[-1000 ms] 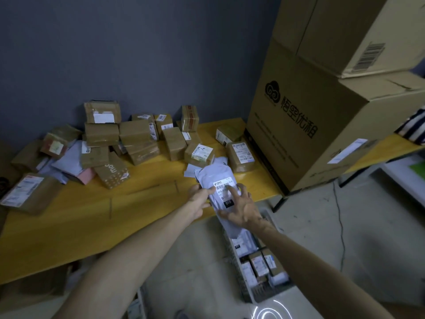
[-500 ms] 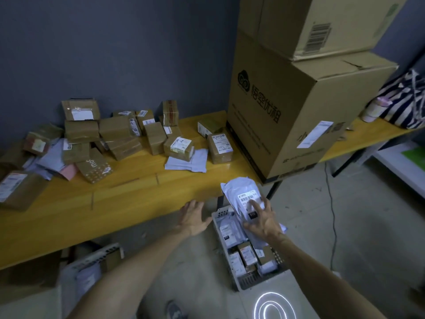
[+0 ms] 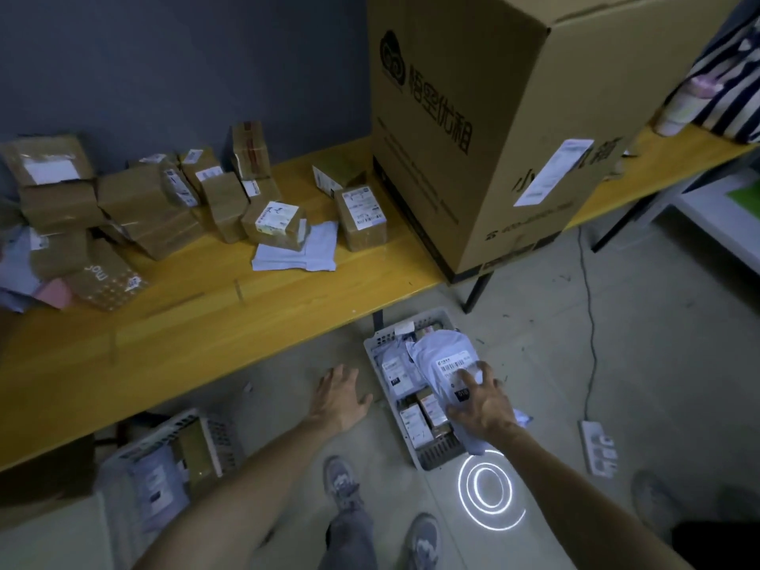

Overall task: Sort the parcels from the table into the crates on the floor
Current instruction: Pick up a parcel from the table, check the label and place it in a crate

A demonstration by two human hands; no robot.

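My right hand (image 3: 481, 401) grips a grey poly mailer (image 3: 442, 359) with a barcode label, held over the white crate (image 3: 380, 343) on the floor below the table's front edge. That crate holds several small labelled parcels. My left hand (image 3: 339, 394) hovers open just left of the crate, holding nothing. A second white crate (image 3: 214, 438) with a grey mailer and a brown box stands on the floor at lower left. Several brown cardboard parcels (image 3: 160, 207) and a flat white mailer (image 3: 296, 250) lie on the yellow table (image 3: 185, 327).
A large cardboard box (image 3: 485, 129) stands on the table's right part. A striped bag (image 3: 724, 76) lies at the far right. A power strip (image 3: 598, 446) and its cable lie on the floor to the right. My shoes (image 3: 341, 483) are below, beside a ring of light (image 3: 487, 493).
My right hand carried the grey mailer off the table's edge and down over the crate. My left hand let go of it and dropped beside the crate. The view tilted downward.
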